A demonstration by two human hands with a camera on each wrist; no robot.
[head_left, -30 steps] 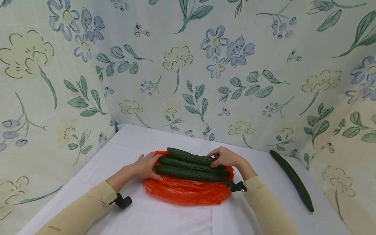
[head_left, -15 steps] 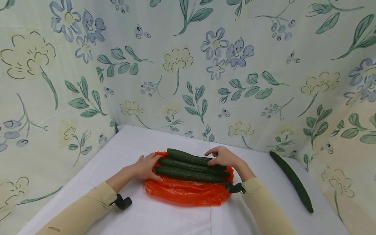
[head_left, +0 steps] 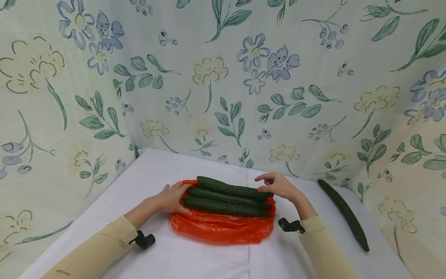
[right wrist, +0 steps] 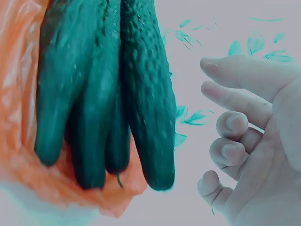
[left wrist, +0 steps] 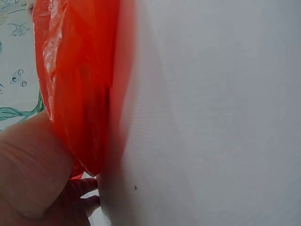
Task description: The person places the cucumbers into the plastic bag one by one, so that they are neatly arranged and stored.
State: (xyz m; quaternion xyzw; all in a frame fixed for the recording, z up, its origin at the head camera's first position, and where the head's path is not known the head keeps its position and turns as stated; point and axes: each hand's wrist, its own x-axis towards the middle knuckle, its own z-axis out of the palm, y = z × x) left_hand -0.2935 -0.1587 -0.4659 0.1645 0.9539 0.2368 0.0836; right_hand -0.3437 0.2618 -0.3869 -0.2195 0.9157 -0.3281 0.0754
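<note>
Several dark green cucumbers [head_left: 226,207] lie side by side on a red plastic bag [head_left: 223,228], its front part bunched up towards me. My left hand [head_left: 174,199] holds the bag's left end, thumb in front and fingers behind. In the left wrist view, the thumb side of that hand [left wrist: 35,165] is against the red plastic, and some fingertips show below it. My right hand [head_left: 280,185] hovers by the right end of the rearmost cucumber [head_left: 233,188]. The right wrist view shows this hand [right wrist: 254,127] apart from the cucumbers, fingers loosely bent, with nothing in them.
A single curved cucumber [head_left: 343,213] lies apart on the right side of the white-covered table [head_left: 195,259]. Behind the table and at both sides hangs a floral cloth [head_left: 209,97]. Small black devices [head_left: 290,225] are strapped at both wrists.
My right hand has let go of the rearmost cucumber and moved to the right, its fingers loosening. The left hand and the bag have stayed in place.
</note>
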